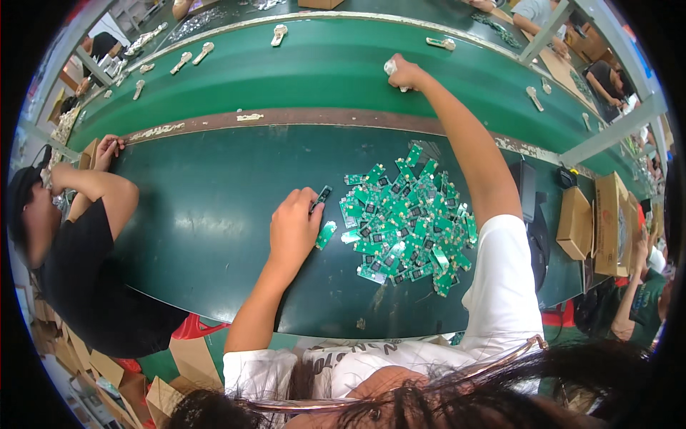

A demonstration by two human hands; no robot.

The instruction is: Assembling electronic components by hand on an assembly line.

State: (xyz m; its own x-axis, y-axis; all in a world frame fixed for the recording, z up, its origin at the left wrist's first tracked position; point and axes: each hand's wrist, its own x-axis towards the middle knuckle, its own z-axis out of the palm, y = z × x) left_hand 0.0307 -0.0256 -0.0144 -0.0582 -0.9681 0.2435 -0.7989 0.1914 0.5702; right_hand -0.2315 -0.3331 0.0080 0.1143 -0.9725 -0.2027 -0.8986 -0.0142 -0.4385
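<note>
My left hand (294, 220) rests on the dark green table, its fingers closed on a small circuit board (324, 195) that stands tilted. Beside that hand another green circuit board (326, 235) lies flat. To the right spreads a heap of green circuit boards (407, 225), several with black square chips. My right arm reaches far forward over the green conveyor belt (321, 79). There my right hand (406, 74) is closed around a white part (390, 67), mostly hidden by the fingers. It resembles the white handle-shaped parts (279, 34) lying along the belt.
A brown worn rail (286, 116) separates table and belt. At left a co-worker in black (93, 243) leans on the table. Open cardboard boxes (613, 225) stand at right, near a dark device (525, 189). Metal posts (607, 139) rise beside the belt; other people sit beyond.
</note>
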